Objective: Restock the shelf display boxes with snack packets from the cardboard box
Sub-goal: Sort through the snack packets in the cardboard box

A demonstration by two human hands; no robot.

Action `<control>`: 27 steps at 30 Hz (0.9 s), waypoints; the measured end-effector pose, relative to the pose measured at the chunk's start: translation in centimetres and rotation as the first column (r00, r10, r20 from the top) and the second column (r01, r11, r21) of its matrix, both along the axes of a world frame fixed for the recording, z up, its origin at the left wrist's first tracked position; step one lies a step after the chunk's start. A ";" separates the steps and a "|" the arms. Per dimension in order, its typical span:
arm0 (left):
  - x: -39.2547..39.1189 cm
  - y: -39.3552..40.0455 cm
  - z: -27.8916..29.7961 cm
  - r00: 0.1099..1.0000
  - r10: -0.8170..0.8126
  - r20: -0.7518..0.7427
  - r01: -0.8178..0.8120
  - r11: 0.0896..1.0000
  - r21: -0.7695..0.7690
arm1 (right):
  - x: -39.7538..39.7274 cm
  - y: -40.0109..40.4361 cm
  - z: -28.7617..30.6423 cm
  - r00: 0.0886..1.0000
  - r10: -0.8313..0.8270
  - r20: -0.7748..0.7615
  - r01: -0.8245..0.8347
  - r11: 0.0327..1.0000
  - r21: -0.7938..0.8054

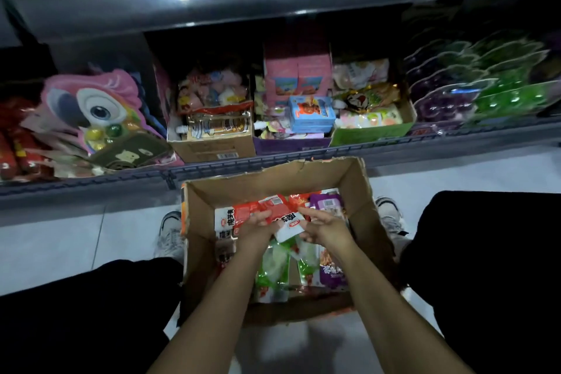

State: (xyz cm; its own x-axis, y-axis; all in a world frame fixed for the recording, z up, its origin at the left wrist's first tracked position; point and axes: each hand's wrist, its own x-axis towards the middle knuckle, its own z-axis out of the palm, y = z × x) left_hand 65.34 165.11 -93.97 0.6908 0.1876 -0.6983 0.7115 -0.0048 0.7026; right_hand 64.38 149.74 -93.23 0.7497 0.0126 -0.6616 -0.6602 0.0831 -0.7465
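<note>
Glossy snack packets [264,212] gripped by both hands [291,229].

1 head-worn camera looks steeply down and forward, close over the cardboard box [358,191], facing the low shelf [303,155].

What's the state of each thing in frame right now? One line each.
cardboard box: on floor, open top, torn rim, partly filled with packets.
red-and-white packets: held over the box by both hands.
left hand: grips the packets.
right hand: pinches the packets' white end.
green packets: lying loose in the box.
purple packet: lying in the box.
brown display box: on shelf, open, stocked.
green display box: on shelf, open, stocked.
</note>
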 end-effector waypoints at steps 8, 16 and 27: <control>1.9 -1.2 11.5 0.908 -0.346 0.237 0.331 0.938 0.102 | 0.1 -2.5 7.9 0.972 -0.137 0.192 0.115 0.986 0.120; 3.1 1.0 20.9 0.746 -0.577 0.331 0.526 0.817 0.239 | 0.8 -2.3 17.6 0.916 -0.096 0.391 0.046 0.990 0.134; 5.0 2.7 28.4 0.771 -0.318 0.552 0.347 0.936 0.055 | 4.4 0.7 27.8 0.681 0.088 0.727 0.151 0.955 -0.256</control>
State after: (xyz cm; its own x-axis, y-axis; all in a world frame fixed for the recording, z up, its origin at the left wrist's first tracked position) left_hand 70.33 167.78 -65.53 0.9707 -0.1483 -0.1892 0.1712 -0.1262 0.9771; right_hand 68.78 150.46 -65.45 0.9866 -0.1100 0.1208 0.0984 -0.1902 -0.9768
